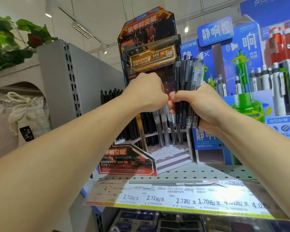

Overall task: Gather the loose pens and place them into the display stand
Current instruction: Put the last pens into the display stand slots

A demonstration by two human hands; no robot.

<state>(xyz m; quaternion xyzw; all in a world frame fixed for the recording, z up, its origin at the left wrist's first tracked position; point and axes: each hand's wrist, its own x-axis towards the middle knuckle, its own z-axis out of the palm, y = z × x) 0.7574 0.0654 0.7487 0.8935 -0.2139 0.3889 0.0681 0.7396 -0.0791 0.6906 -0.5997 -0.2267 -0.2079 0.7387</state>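
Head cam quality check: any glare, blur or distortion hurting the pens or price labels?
Head view: strong glare washes out the right part of the price strip; wide-angle bending curves the forearms and shelf edge; the pen bundle in the right hand reads reasonably sharp; the left hand is evenly lit; lower-shelf stock is dim and soft.

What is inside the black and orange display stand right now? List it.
Inside the display stand: black pens at left, clear pens at right, standing upright. The left hand covers their tops; the slots' bottoms are hidden.
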